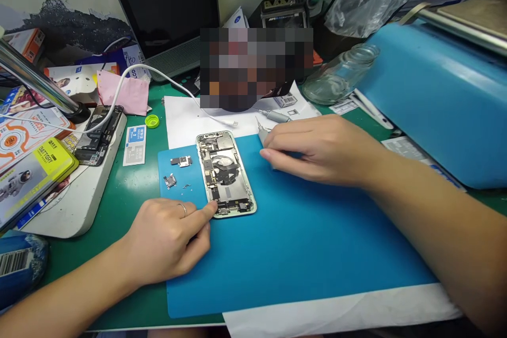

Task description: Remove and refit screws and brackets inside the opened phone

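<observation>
An opened phone (227, 190), its inner parts bare, lies on a blue mat (301, 243). My left hand (170, 237) rests its stretched index fingertip on the phone's lower left edge; the other fingers are curled with nothing in them. To the right of the phone, my right hand (320, 150) is closed around a grey screwdriver (262, 131), whose thin tip points up and away from me. Its grip hides most of the handle. Small metal phone parts, a bracket-like plate (182, 161) and a smaller piece (170, 181), lie left of the phone beside tiny bits.
A second screwdriver (277, 116) lies on white paper (178, 121) behind the mat. A white cable (158, 71) arches across the left. Another opened phone (99, 134) sits on a white box. A glass jar (336, 79) lies at the back right, beside a blue case (428, 105).
</observation>
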A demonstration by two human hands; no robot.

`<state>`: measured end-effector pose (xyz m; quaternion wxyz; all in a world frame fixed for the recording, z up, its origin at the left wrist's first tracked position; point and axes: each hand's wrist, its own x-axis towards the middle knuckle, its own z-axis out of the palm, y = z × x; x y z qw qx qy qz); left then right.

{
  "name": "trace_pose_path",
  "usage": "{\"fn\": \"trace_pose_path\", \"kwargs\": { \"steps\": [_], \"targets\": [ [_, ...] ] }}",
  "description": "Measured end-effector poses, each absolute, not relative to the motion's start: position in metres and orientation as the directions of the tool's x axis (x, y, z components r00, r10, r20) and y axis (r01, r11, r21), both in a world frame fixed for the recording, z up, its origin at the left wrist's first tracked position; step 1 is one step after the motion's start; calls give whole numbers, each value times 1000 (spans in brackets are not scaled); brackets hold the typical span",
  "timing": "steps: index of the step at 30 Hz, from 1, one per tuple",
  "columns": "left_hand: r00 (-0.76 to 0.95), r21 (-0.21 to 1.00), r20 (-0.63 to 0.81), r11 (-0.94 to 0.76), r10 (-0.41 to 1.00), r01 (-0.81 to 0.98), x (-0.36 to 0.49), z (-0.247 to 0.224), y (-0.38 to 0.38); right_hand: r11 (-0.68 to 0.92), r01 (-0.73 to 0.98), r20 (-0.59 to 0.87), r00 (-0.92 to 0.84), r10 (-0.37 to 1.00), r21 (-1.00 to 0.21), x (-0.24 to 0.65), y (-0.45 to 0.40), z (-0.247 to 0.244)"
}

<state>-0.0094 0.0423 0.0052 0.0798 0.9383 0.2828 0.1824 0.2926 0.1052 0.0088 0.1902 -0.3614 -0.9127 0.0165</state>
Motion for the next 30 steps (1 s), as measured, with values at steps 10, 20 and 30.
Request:
{"fn": "trace_pose_path", "kwargs": {
  "steps": [10,20,30],
  "targets": [
    [768,267,308,-826,561,497,-9,5,43,73,974,173,-36,984,-215,316,125,22],
    [766,262,312,-826,562,499,-10,3,42,99,980,33,-95,995,-172,314,131,9],
    [765,266,314,-826,562,497,-11,3,41,54,994,36,-50,998,-99,321,127,6]
  ]
}}
